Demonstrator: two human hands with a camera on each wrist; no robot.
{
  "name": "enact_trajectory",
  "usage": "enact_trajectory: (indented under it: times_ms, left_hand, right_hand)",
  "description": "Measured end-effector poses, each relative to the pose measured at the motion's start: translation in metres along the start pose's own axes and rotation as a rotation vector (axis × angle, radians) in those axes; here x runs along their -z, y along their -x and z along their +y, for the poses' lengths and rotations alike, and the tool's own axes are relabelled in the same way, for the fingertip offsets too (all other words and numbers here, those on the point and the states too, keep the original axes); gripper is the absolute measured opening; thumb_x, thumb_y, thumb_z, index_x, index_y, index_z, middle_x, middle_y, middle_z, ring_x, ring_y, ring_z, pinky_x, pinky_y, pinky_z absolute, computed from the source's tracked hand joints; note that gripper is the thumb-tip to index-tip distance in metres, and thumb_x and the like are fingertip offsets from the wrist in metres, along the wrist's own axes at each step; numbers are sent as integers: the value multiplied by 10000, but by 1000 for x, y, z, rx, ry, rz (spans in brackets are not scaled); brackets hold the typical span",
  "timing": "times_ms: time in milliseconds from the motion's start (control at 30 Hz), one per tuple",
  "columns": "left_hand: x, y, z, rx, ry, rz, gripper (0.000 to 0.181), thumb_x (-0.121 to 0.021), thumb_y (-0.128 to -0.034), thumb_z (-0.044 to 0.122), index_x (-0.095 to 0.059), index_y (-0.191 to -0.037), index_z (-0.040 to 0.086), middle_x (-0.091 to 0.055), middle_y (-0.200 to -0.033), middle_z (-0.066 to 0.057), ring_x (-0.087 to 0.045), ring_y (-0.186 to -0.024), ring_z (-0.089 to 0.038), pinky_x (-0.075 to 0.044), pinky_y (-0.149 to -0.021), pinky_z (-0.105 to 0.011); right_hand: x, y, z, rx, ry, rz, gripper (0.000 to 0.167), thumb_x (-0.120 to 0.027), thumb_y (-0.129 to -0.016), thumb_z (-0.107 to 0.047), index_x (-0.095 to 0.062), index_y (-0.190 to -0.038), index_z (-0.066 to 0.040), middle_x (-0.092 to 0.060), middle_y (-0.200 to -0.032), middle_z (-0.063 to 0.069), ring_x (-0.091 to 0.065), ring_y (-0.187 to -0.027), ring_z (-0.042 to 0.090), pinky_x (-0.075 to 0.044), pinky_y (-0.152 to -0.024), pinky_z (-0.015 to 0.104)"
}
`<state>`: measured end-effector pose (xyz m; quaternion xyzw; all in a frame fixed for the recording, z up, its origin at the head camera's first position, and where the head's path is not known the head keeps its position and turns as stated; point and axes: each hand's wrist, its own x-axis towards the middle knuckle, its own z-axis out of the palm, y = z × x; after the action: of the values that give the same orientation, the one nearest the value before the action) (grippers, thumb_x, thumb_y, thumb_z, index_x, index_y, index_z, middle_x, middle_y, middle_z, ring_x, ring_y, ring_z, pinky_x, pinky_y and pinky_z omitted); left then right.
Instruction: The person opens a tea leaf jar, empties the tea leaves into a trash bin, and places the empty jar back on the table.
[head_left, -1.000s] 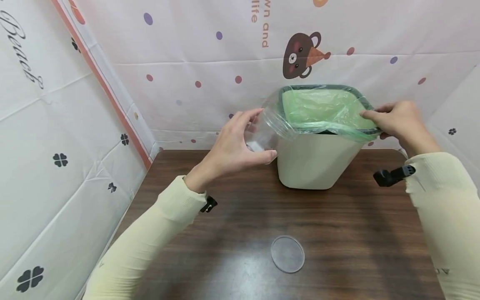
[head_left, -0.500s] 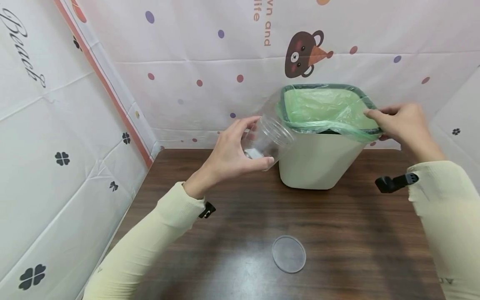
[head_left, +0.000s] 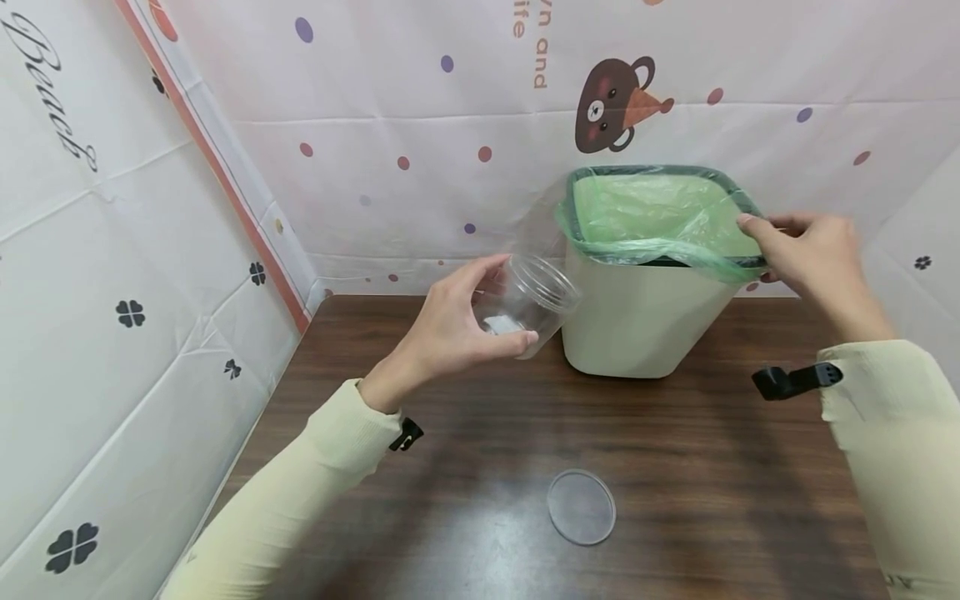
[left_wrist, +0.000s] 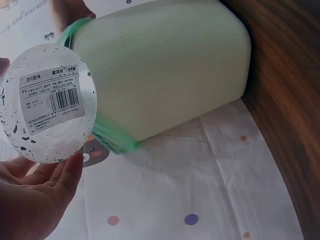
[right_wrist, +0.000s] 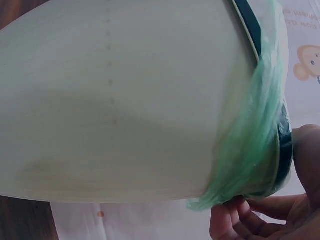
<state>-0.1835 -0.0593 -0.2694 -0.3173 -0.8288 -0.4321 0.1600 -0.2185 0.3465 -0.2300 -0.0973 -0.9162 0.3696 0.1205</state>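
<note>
My left hand grips a clear plastic jar, its uncovered mouth tilted up and rightward, just left of the bin. In the left wrist view the jar's base carries a white printed label, and dark specks show around it. The pale trash bin stands at the back of the table, lined with a green garbage bag folded over its dark rim. At the bin's right corner my right hand pinches the rim and bag, thumb inside and fingers outside.
A clear round lid lies flat near the front of the brown wooden table. Behind and to the left, a printed white cloth lines the walls. The bin stands close to the back cloth.
My left hand has drawn the jar down and left, away from the bin's opening, and its mouth has turned more upward. The right hand keeps its hold on the rim.
</note>
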Motion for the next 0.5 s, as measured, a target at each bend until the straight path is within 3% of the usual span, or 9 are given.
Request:
enact_trajectory:
  times_ms: [133, 333, 400, 500]
  left_hand:
    - [-1, 4, -2, 7, 0, -1, 798, -871, -674, 375, -584, -1368, 106, -650, -1152, 41, -604, -994, -90, -509, -872, -305]
    - [-4, 10, -5, 15, 7, -13, 804, -888, -669, 368, -588, -1372, 119, -657, -1146, 47, -600, -981, -92, -510, -870, -310]
    - [-5, 12, -7, 26, 0, -17, 801, -887, -668, 367, -588, -1370, 124, -658, -1130, 51, -605, -962, -92, -513, -855, -310]
    - [-6, 15, -9, 44, -9, -25, 791, -882, -670, 369, -588, -1366, 137, -656, -1103, 63, -607, -931, -93, -516, -830, -310]
  right_hand:
    - [-3, 2, 1, 6, -8, 18, 828, -563, -914, -633, -543, -1419, 22, -605, -1155, 100, -630, -569, 17, -454, -554, 172]
    - [-6, 4, 2, 22, 5, 56, 810, -566, -916, -628, -555, -1414, 10, -546, -858, -208, -539, -653, -41, -417, -617, 213]
    - [-7, 6, 2, 24, 7, 63, 812, -563, -921, -620, -533, -1436, 7, -594, -899, -142, -506, -689, -51, -403, -640, 225]
    - [-8, 9, 1, 23, 2, 66, 832, -547, -932, -610, -457, -1494, -3, -649, -1137, 100, -475, -747, -66, -393, -663, 212]
